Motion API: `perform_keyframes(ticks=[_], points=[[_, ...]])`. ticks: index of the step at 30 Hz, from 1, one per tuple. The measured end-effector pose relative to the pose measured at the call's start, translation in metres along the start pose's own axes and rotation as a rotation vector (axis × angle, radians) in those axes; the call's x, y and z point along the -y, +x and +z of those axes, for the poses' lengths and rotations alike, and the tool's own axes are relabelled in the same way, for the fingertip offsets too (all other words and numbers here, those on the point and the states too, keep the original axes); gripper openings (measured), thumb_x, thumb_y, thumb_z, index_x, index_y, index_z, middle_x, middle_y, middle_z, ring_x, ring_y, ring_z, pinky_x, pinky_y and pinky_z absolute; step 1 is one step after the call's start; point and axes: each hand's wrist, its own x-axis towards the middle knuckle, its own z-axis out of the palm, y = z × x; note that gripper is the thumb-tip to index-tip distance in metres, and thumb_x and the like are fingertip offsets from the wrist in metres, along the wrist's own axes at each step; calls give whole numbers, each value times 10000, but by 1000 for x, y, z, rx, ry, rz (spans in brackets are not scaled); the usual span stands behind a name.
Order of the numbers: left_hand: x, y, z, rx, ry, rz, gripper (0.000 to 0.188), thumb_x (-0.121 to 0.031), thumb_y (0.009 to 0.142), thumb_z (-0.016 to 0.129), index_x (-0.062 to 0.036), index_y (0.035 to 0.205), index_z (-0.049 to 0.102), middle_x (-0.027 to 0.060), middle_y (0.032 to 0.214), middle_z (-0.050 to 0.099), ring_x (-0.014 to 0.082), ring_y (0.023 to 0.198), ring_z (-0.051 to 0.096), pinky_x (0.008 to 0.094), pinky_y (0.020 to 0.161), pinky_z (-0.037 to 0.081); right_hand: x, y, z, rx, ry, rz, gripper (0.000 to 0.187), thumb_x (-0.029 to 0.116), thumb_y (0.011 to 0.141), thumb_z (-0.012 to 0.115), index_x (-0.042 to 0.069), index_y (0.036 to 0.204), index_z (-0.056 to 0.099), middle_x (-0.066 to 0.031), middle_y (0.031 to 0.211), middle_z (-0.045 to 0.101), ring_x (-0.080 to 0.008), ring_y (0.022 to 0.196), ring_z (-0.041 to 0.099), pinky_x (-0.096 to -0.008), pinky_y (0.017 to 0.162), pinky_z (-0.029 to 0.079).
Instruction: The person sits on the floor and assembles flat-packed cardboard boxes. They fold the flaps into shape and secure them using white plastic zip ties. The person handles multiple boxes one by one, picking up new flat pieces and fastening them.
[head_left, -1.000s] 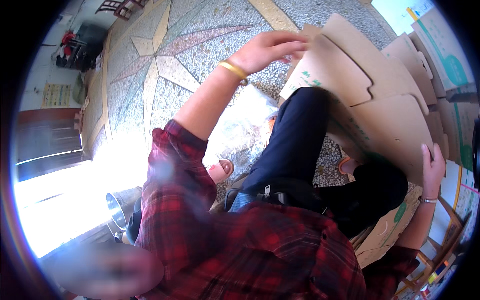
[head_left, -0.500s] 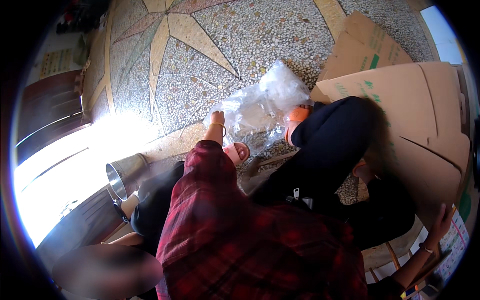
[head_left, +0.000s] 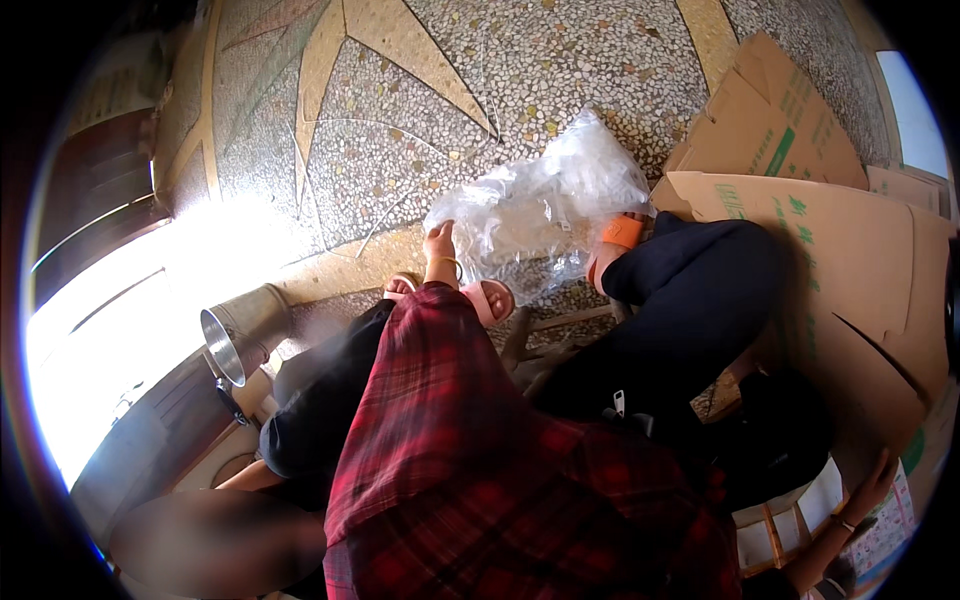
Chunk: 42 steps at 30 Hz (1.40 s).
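A crumpled clear plastic bag [head_left: 530, 215] lies on the floor in front of me. My left hand [head_left: 438, 241], at the end of a red plaid sleeve, is closed on the bag's left edge; its fingertips show only small. To my right leans a large flattened cardboard box [head_left: 850, 260] with green print. My right hand [head_left: 872, 490] reaches out low on the right and grips the cardboard's near edge, fingers nearly straight. A second cardboard piece [head_left: 765, 110] stands behind the larger one.
A metal bucket [head_left: 245, 330] lies tipped on the left. Next to it sits another person in dark clothes [head_left: 330, 400]. An orange sandal [head_left: 622, 232] and a pink sandal [head_left: 490, 302] border the bag. A thin pale strap [head_left: 375, 125] curls across the speckled floor.
My view has shifted slightly. The large cardboard and my right hand have come a little nearer to me. My left hand stays at the bag's edge.
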Motion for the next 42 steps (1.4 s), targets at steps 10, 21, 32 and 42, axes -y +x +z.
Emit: perform_keyframes(ticks=[10,21,32,42], points=[[-189,-86,47,734,-776,159,172,-123,842,453,-18,721,516,81,679,536,209,685,562,336,675,481,2,6,11,-45,110,-34,389,293,888,510,-44,1082,531,-141,1022,588,-215,887,546,-299,785,420],[-180,-70,39,468,68,895,204,-164,792,479,-8,722,590,110,752,530,215,670,499,300,627,402,-4,3,14,-20,112,23,446,292,884,519,-48,1170,484,-153,1125,554,-208,994,530,-290,851,407],[-177,-83,42,502,-792,61,219,-245,903,408,-63,993,488,98,953,584,232,764,595,402,707,512,-14,8,14,-16,114,31,438,287,884,518,-43,1171,488,-149,1134,551,-208,1015,522,-294,870,397],[-157,-83,27,173,-333,339,296,-253,901,437,-53,702,523,16,608,544,101,571,534,208,522,400,-9,3,14,-42,90,-11,417,308,881,521,-38,1114,519,-143,1050,580,-204,928,545,-291,810,417]])
